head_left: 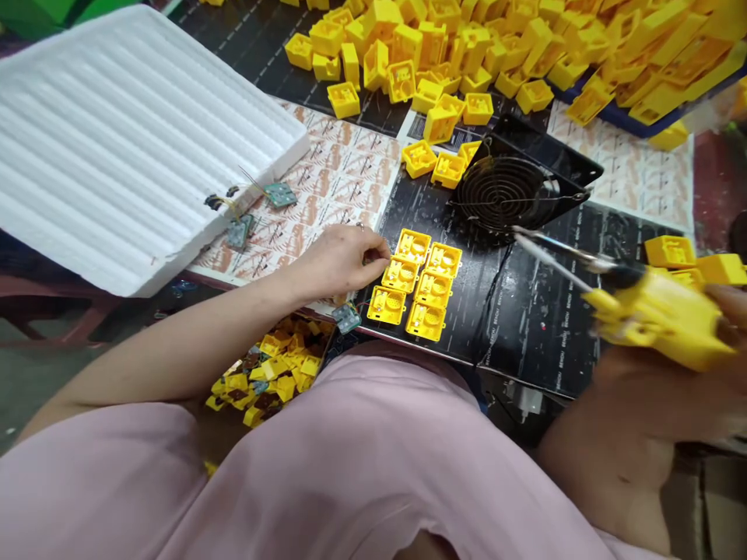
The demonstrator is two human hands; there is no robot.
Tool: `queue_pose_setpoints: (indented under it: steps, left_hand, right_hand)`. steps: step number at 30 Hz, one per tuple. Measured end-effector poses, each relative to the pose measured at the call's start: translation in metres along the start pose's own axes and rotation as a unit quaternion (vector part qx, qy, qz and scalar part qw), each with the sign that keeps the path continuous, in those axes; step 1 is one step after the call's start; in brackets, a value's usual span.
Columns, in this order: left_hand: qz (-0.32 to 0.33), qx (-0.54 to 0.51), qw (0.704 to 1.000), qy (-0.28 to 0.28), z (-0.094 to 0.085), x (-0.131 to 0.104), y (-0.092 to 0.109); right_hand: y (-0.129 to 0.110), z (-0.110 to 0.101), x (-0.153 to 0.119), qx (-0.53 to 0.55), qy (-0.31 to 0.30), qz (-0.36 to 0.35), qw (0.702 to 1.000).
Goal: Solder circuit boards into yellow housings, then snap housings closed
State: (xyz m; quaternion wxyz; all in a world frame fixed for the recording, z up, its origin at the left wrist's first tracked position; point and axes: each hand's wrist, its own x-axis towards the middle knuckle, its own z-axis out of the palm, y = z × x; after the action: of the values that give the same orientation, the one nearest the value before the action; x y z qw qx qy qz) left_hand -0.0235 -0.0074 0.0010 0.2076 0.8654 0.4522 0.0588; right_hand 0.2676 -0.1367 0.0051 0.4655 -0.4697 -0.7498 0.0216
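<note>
My left hand (350, 260) reaches over the near edge of the black table, thumb and fingertips pinched together beside the upper left of several small open yellow plastic cases (433, 288). Whether something tiny sits in that pinch is hidden. The cases stand in two columns, open side up, with small metal parts inside. At the right, my right hand (733, 311), blurred and partly cut off by the frame, is wrapped round a yellow soldering gun (659, 319). Its thin metal tip and feed tube point left, near the black fan. A small green circuit board (346, 318) lies by the table edge below my left wrist.
A black fan (502, 194) with a wire guard stands behind the cases. Yellow cases (402, 78) are heaped at the back. White ribbed foam (134, 132) lies left, with wired circuit boards (280, 194) at its edge. Below the table is a box of yellow parts (280, 365).
</note>
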Motion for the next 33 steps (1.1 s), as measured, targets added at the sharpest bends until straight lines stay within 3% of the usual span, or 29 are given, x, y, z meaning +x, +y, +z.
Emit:
queue_pose_setpoints:
  steps: [2, 3, 5, 7, 9, 16, 22, 33]
  left_hand:
    - [0.007, 0.032, 0.999, -0.005, 0.0, 0.002, 0.002]
    - [0.008, 0.051, 0.999, -0.01, 0.0, 0.003, 0.002]
    - [0.006, 0.086, 0.996, -0.023, 0.0, 0.004, 0.003]
    - [-0.001, 0.112, 0.993, -0.04, 0.0, 0.004, 0.005]
    - [-0.007, 0.129, 0.99, -0.056, -0.001, 0.004, 0.008]
    - [-0.003, 0.175, 0.98, -0.091, -0.004, 0.009, 0.016]
    - [0.004, 0.2, 0.975, -0.099, -0.007, 0.01, 0.02]
    - [0.046, 0.235, 0.97, -0.05, -0.007, 0.01, 0.019]
  right_hand:
    - [-0.007, 0.009, -0.001, 0.014, 0.108, 0.054, 0.993]
    - [-0.01, 0.014, -0.002, 0.028, 0.131, 0.081, 0.988]
    - [-0.015, 0.023, -0.005, 0.057, 0.095, 0.094, 0.989]
    - [-0.017, 0.029, -0.007, 0.071, 0.034, 0.057, 0.995]
    - [-0.018, 0.034, -0.006, 0.081, 0.012, 0.014, 0.997]
    - [-0.021, 0.046, 0.005, 0.065, -0.009, -0.04, 0.997]
    - [-0.022, 0.044, 0.013, 0.046, -0.047, -0.078, 0.995]
    - [-0.02, 0.039, 0.016, 0.053, -0.051, -0.076, 0.994]
